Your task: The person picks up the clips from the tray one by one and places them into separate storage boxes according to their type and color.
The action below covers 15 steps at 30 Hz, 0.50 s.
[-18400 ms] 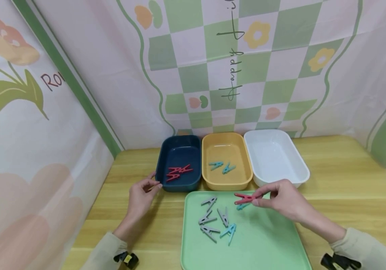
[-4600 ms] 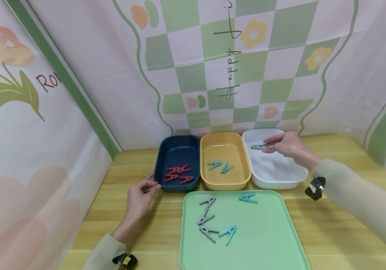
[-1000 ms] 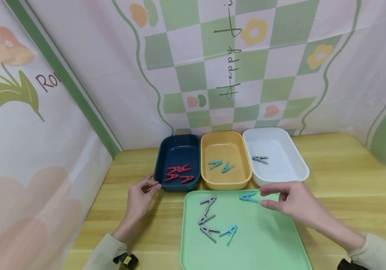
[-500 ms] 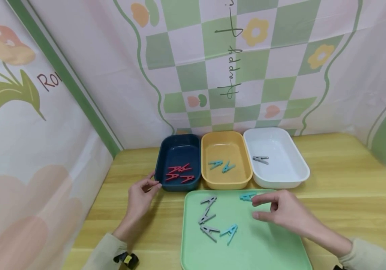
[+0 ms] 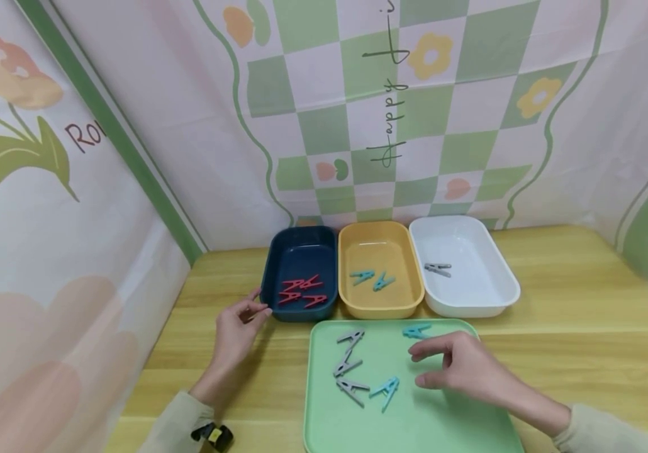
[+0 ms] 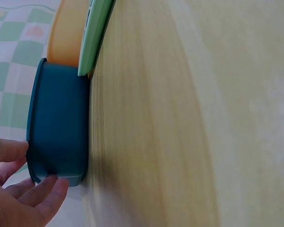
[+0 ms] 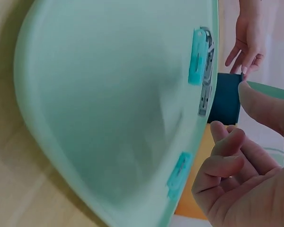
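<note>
My left hand (image 5: 237, 330) grips the front left corner of a navy blue bin (image 5: 308, 311), thumb on the rim and fingers against the wall; the left wrist view shows this bin (image 6: 61, 123) side on. My right hand (image 5: 465, 368) hovers over the green tray (image 5: 443, 421), thumb and fingers apart, holding nothing. Left of it lies a turquoise clothespin (image 5: 385, 391); another turquoise clothespin (image 5: 416, 331) is near the tray's back edge, partly behind the index finger. Several grey clothespins (image 5: 351, 390) lie on the tray's left side.
Several red clothespins (image 5: 292, 296) lie in the navy bin. The yellow bin (image 5: 380, 308) beside it holds two turquoise clothespins (image 5: 362, 275). A grey clothespin (image 5: 438, 269) lies in the white bin (image 5: 485, 277). The bins stand side by side behind the tray, before a patterned cloth.
Since the oldest frame, a red clothespin has joined the navy bin and a grey one the white bin. Over the last second my empty right hand moved left and nearer; my left hand stayed put.
</note>
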Each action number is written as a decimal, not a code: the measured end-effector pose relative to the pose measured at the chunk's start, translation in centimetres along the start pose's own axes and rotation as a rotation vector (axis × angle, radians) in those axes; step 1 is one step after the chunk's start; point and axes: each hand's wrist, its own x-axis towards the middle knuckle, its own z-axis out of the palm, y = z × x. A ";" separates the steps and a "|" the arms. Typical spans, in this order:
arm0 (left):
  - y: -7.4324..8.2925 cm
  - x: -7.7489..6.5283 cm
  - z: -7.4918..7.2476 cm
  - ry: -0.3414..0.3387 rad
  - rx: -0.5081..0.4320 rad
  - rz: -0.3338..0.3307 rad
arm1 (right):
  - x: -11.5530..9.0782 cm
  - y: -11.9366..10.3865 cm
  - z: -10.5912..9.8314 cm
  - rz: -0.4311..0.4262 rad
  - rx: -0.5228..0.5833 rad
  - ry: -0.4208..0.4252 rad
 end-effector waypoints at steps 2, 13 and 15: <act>0.0 0.0 0.0 0.003 -0.003 -0.001 | 0.1 0.0 0.2 0.009 -0.002 -0.017; -0.2 0.0 -0.1 0.006 -0.018 0.001 | 1.3 0.0 2.4 0.000 0.004 -0.108; -0.1 0.0 0.0 0.004 -0.019 0.006 | 1.5 0.0 2.8 -0.008 0.010 -0.115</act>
